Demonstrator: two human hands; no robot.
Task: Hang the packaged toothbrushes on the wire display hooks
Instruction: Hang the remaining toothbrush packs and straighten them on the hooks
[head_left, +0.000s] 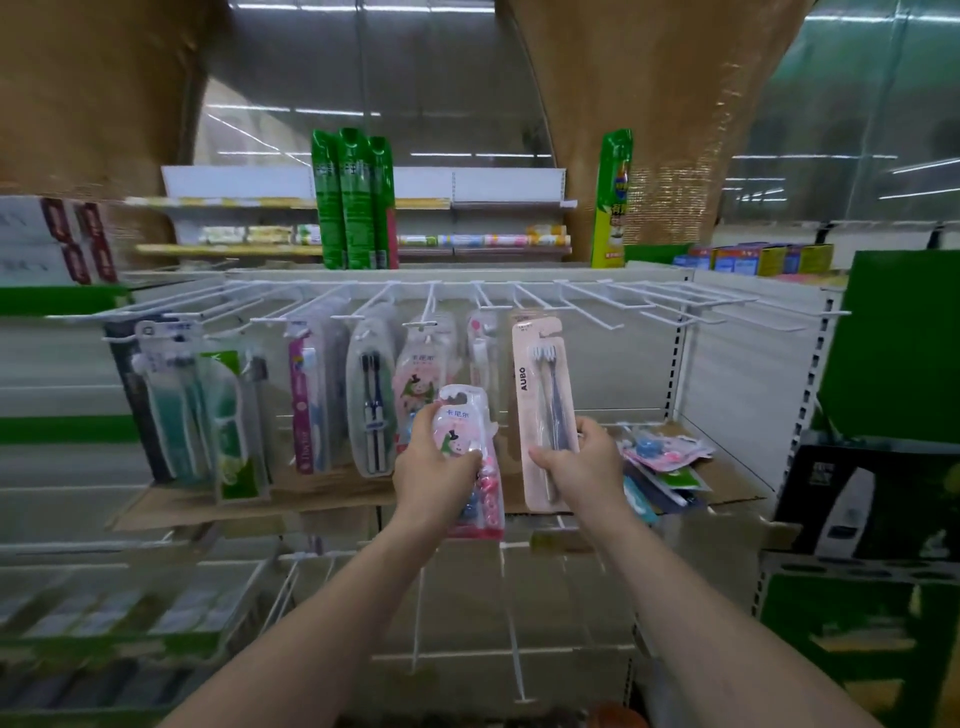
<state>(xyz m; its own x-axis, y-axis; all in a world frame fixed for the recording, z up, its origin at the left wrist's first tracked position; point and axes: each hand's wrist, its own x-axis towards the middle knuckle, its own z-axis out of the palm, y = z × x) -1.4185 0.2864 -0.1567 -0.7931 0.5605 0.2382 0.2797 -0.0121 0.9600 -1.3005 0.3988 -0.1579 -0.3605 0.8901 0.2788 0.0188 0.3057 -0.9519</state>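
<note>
Clearly "AUBO" on right hand's (584, 462) pack (540, 410)

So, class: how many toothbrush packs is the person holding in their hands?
2. The left hand grips the pink cartoon pack; the right hand grips the AUBO pack, its top at a wire hook. None appear hidden.

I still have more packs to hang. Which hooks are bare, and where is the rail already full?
The bare hooks run right of the AUBO pack to the shelf upright. Left of it, the hanging packs crowd hook after hook. Below right, loose packs cover part of the cardboard.
</note>
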